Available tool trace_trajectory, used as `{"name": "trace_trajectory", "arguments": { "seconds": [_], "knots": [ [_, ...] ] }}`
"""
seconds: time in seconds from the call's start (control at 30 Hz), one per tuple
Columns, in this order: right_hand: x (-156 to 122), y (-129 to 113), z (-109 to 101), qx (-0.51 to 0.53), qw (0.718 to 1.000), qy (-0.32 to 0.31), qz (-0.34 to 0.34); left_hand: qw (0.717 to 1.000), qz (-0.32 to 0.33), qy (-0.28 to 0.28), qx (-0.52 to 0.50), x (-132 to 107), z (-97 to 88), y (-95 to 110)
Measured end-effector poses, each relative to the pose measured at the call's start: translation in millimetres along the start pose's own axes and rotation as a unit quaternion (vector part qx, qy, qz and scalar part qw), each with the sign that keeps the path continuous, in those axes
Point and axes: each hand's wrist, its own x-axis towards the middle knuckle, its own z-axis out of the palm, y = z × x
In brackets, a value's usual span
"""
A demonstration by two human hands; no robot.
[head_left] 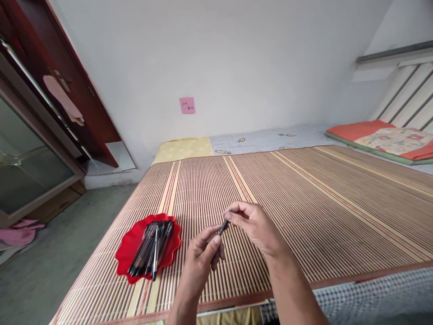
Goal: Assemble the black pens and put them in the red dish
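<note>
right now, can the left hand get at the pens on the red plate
Probably yes: the left hand is near the pens on the red plate, with only mat between, though it holds a dark pen.

The bed (pixel 372 291) is covered by patterned sheets (pixel 257 136) and a striped slatted mat (pixel 314 203). On the mat, a scalloped red plate (pixel 130 246) is set; orange floral bedding (pixel 395 140) is laid near the wall.

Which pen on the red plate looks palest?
The silvery-white pen lying on top, its black end poking over the near rim of the red plate; the other pens there look mostly dark.
</note>
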Motion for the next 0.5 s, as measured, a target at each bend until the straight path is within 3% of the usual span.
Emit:
{"name": "trace_trajectory", "arguments": {
  "seconds": [0.33,0.5],
  "knots": [
    [2.1,10.2,1.8,0.058,0.997,-0.041,-0.004,0.999,-0.008,0.019,-0.024,0.6,6.0,6.7],
    [3.0,9.6,3.5,0.055,0.998,-0.015,0.021,1.0,-0.006,0.004,-0.03,-0.1,6.2,8.4]
  ]
}}
